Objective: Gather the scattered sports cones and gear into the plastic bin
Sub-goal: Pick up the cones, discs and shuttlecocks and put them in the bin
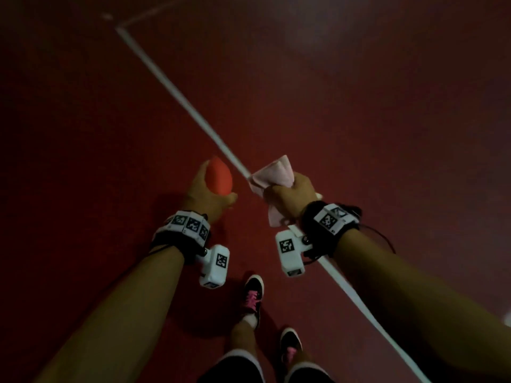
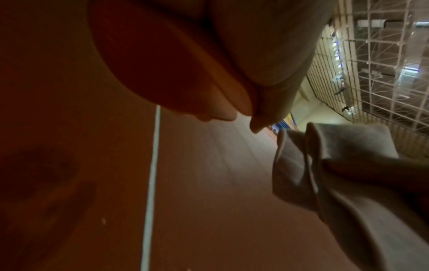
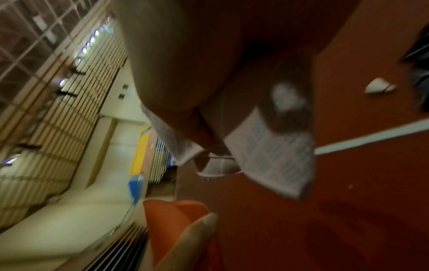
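Orange cone [image 1: 219,176] sits in the left hand [image 1: 206,193], fingers and thumb curled round it, held above the floor left of the white line [image 1: 177,91]. Just to its right the right hand [image 1: 290,196] clutches a bunched pink cloth [image 1: 273,174] over that line. Dark red court floor [image 1: 359,106] fills the head view; the line runs from far left to near right, meeting another at a far corner. Two dark shoes with pink laces [image 1: 253,295] stand near. Wrist views show slatted walls [image 3: 58,102], a truss ceiling [image 2: 383,60] and a small white object [image 3: 377,86] on the floor
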A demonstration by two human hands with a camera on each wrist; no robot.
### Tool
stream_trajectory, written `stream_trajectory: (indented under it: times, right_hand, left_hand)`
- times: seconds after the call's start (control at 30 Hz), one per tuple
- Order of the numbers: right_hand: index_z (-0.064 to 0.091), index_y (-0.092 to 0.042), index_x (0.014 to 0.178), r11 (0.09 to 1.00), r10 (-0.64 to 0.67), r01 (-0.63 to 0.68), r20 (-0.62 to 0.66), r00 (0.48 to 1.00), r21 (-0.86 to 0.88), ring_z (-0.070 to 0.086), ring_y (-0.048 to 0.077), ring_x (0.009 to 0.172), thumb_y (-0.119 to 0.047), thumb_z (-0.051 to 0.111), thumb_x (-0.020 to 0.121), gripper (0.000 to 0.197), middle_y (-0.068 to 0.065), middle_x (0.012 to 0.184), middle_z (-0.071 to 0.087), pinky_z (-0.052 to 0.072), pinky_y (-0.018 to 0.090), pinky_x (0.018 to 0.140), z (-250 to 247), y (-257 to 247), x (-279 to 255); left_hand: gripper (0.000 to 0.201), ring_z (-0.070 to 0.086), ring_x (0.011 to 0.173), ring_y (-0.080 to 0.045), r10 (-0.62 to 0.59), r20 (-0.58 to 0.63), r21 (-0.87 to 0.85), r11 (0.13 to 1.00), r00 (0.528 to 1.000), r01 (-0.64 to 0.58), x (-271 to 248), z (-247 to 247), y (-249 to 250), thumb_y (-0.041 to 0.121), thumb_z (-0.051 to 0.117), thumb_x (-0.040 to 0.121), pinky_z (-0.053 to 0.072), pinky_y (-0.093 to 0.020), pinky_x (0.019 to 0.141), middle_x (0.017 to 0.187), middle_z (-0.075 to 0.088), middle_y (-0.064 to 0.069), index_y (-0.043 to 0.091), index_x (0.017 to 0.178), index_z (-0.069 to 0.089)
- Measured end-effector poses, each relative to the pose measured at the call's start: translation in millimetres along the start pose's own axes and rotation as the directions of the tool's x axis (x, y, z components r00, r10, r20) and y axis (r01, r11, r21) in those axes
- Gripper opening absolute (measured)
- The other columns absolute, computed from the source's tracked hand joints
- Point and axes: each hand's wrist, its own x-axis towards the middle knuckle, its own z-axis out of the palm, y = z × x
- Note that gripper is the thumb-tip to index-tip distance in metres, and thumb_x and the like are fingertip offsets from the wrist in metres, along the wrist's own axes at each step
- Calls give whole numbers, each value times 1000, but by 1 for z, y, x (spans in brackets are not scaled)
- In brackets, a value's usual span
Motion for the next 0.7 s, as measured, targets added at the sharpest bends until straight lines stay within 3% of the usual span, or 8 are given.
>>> stream_trajectory:
  times: [0.1, 0.17, 0.23, 0.3, 0.4, 0.5, 0.6, 0.7]
  right_hand:
    - [66, -17, 106, 977, -197, 207, 170, 966, -45, 69, 17, 79, -29, 69, 73, 36, 0, 92, 71, 53, 27, 58, 85, -78, -46]
    - [66, -18, 107, 951, -281, 306, 285, 917, -50, 68, 14, 80, -31, 70, 78, 32, -3, 93, 71, 50, 22, 56, 144, -116, -83]
    - [64, -19, 103, 930, -311, 364, 417, 854, -52, 69, 14, 79, -35, 68, 81, 28, -4, 90, 70, 52, 21, 55, 209, -138, -126]
    - [59, -16, 107, 906, -328, 418, 514, 793, -67, 68, 20, 84, -42, 67, 78, 39, 0, 94, 68, 57, 32, 64, 272, -153, -174]
    - [52, -17, 114, 871, -321, 486, 655, 684, -80, 64, 21, 90, -55, 64, 77, 54, 0, 102, 62, 57, 40, 75, 357, -167, -250]
    - [51, -16, 111, 876, -271, 483, 806, 527, -21, 65, 22, 88, -41, 70, 75, 48, 1, 99, 63, 58, 41, 74, 460, -173, -332]
    - [33, -24, 122, 904, -211, 427, 875, 435, 6, 62, 28, 96, -28, 64, 67, 63, 6, 109, 54, 57, 53, 78, 562, -175, -415]
    - [28, -22, 119, 890, -190, 456, 929, 318, 26, 60, 29, 90, -23, 62, 77, 54, 7, 102, 51, 55, 56, 80, 664, -165, -510]
  left_hand:
    - [92, 51, 121, -19, -73, -251, -48, 997, 965, 63, -55, -119, -20, 24, 84, 70, 38, -23, 89, 139, 50, 0, 29, 147, 33]
    - [86, 55, 116, -22, -127, -387, -98, 991, 913, 96, -91, -184, -38, 29, 85, 69, 44, -28, 87, 135, 54, -2, 26, 143, 40]
    - [78, 60, 101, -19, -191, -481, -155, 979, 856, 131, -130, -241, -65, 41, 86, 66, 48, -27, 75, 120, 60, 2, 25, 133, 48]
    - [64, 59, 79, -9, -233, -560, -188, 970, 795, 151, -172, -293, -99, 53, 83, 64, 41, -19, 57, 96, 60, 12, 27, 115, 53]
    - [65, 62, 79, -13, -349, -651, -289, 935, 675, 205, -232, -358, -167, 63, 76, 67, 46, -24, 61, 95, 63, 8, 30, 118, 51]
    - [87, 58, 109, -36, -521, -692, -443, 853, 499, 276, -308, -432, -261, 74, 63, 70, 46, -38, 88, 125, 59, -9, 36, 141, 30]
    - [93, 53, 116, -40, -665, -672, -579, 746, 325, 329, -397, -505, -345, 79, 58, 70, 42, -44, 94, 135, 52, -16, 37, 144, 20]
    - [93, 50, 117, -44, -768, -630, -700, 626, 116, 343, -497, -579, -426, 84, 51, 69, 39, -49, 98, 138, 46, -20, 39, 144, 18]
